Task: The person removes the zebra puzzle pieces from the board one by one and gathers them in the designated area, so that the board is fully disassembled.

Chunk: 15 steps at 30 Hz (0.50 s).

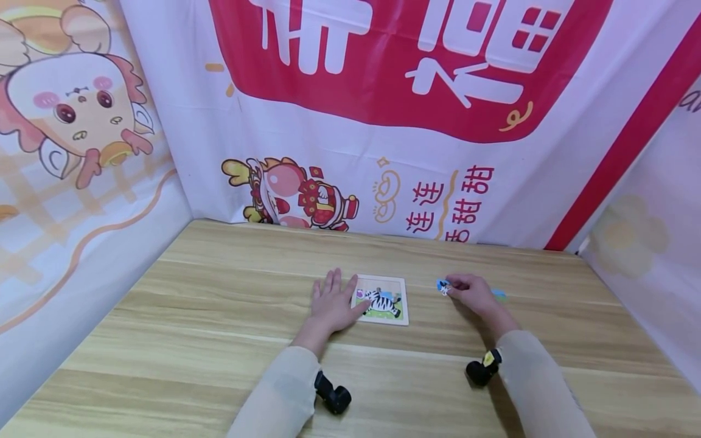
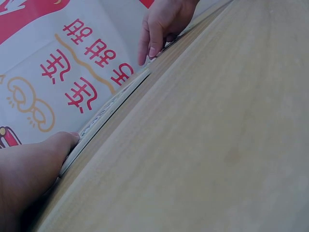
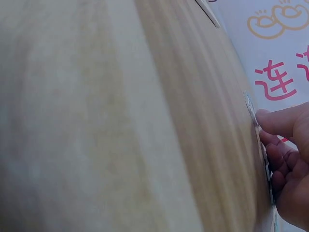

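Note:
A zebra jigsaw puzzle (image 1: 386, 304) in a pale square frame lies flat on the wooden table. My left hand (image 1: 335, 307) rests on the table at its left side, fingers spread, thumb over the frame's lower left part. To the right of the puzzle, my right hand (image 1: 474, 295) pinches a small puzzle piece (image 1: 443, 287) with blue and black-and-white stripes between thumb and fingers. In the right wrist view the piece (image 3: 251, 110) is seen edge-on at the thumb tip. More of a blue-green piece (image 1: 499, 294) shows behind the right hand, partly hidden.
The wooden table (image 1: 219, 316) runs back to a printed cloth (image 1: 339, 140) hanging behind it. More cloth hangs at the left and right sides. A black wrist camera (image 1: 335, 398) sits on the left sleeve, another (image 1: 482, 370) on the right.

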Available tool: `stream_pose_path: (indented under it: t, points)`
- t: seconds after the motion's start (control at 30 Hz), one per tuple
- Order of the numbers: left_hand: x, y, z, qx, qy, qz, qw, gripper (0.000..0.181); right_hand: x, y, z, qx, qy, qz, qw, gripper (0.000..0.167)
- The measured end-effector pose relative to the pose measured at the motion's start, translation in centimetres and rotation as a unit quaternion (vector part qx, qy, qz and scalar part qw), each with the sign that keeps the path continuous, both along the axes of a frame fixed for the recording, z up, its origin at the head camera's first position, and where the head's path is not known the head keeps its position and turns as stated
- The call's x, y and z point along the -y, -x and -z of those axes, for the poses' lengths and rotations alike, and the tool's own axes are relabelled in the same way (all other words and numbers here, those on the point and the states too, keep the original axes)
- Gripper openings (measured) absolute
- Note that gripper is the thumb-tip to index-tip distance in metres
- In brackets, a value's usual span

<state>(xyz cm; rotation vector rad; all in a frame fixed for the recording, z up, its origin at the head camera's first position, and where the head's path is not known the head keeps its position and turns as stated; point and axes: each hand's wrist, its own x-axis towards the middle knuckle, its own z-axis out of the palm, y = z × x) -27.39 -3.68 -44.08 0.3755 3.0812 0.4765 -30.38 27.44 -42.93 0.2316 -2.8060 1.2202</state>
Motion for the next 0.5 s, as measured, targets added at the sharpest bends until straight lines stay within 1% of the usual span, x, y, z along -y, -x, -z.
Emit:
stream_pose_path:
  t: [0.1,0.23,0.33,0.43,0.5]
  points:
    - [0.0,0.0,-0.1,0.001,-0.001,-0.001,1.0,0.073,0.1,0.0,-0.3,0.025,0.0,0.007,0.9997,0.035]
    - [0.0,0.0,0.0,0.002,-0.001,0.0,1.0,0.073,0.4,-0.1,-1.2,0.069,-0.006,0.011,0.9975,0.04]
    - [0.0,0.0,0.0,0.004,-0.001,0.0,1.0,0.074,0.5,-0.2,-1.8,0.072,-0.009,0.002,0.9974,0.042]
    - [0.0,0.0,0.0,0.005,-0.004,0.0,1.0,0.074,0.5,-0.3,-2.3,0.057,-0.017,-0.006,0.9982,0.042]
    - [0.0,0.0,0.0,0.006,-0.004,-0.001,1.0,0.074,0.8,-0.3,-2.7,0.042,-0.012,-0.012,0.999,0.042]
